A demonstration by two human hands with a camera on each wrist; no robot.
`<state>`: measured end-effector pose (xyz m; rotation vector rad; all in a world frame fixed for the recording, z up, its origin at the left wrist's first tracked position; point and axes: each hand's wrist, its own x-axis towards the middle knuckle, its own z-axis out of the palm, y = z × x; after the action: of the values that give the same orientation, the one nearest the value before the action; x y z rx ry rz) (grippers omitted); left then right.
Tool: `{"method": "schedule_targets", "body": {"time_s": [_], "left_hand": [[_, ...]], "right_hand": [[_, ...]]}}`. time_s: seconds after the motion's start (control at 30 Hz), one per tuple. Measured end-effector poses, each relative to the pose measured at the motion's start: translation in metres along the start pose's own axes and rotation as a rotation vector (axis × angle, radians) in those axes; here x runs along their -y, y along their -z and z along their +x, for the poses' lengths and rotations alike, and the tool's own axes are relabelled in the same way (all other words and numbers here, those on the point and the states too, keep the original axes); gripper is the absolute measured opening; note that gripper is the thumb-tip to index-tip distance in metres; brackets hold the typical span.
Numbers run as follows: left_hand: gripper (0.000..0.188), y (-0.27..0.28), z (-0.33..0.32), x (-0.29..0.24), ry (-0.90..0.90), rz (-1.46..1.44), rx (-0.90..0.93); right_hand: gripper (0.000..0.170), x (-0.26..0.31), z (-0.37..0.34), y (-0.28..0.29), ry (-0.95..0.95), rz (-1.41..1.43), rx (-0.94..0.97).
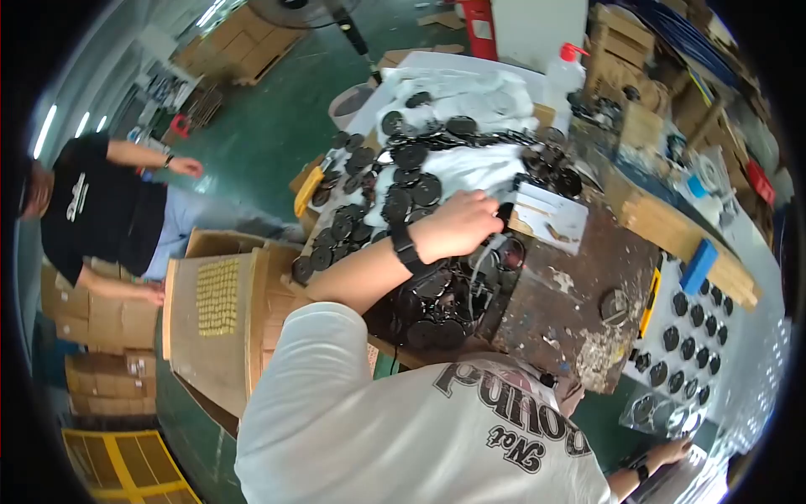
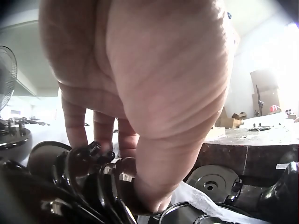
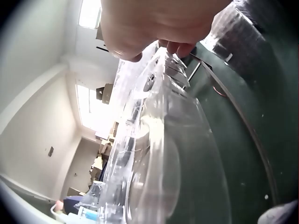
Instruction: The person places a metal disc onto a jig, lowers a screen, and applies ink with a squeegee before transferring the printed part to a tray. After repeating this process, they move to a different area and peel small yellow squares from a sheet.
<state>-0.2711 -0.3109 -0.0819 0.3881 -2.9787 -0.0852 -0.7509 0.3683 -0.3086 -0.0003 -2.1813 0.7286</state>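
My left hand [image 1: 462,225], a dark band at its wrist, reaches over the heap of glossy black discs [image 1: 434,334] on the workbench. In the left wrist view, the thumb and fingers of the left hand [image 2: 140,88] close around glossy black round parts [image 2: 114,184], whose lower portions are hidden among others. Low at the right, my right hand [image 1: 669,452] is at a clear plastic tray [image 1: 645,410] with round recesses. The right wrist view has the right hand [image 3: 161,28] pinching the tray's far edge, thumb on one side and fingers on the other.
Black discs stand in rows on a pale surface [image 1: 669,361] at right. A white card [image 1: 550,217] lies on the worn bench top [image 1: 546,302]. Cardboard boxes [image 1: 260,286] stand left, near another person [image 1: 105,202]. A red-capped bottle [image 1: 564,76] is at the back.
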Motion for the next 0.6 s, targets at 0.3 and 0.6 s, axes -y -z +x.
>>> {"method": "schedule_targets", "body": {"time_s": [0.3, 0.6], "left_hand": [[0.006, -0.005, -0.003, -0.001, -0.012, 0.032, 0.004], [0.007, -0.008, -0.014, -0.005, 0.011, 0.122, -0.154]], "right_hand": [[0.033, 0.095, -0.026, -0.046, 0.073, 0.206, 0.338], [0.035, 0.13, 0.005, -0.075, 0.065, 0.457, 0.374]]}}
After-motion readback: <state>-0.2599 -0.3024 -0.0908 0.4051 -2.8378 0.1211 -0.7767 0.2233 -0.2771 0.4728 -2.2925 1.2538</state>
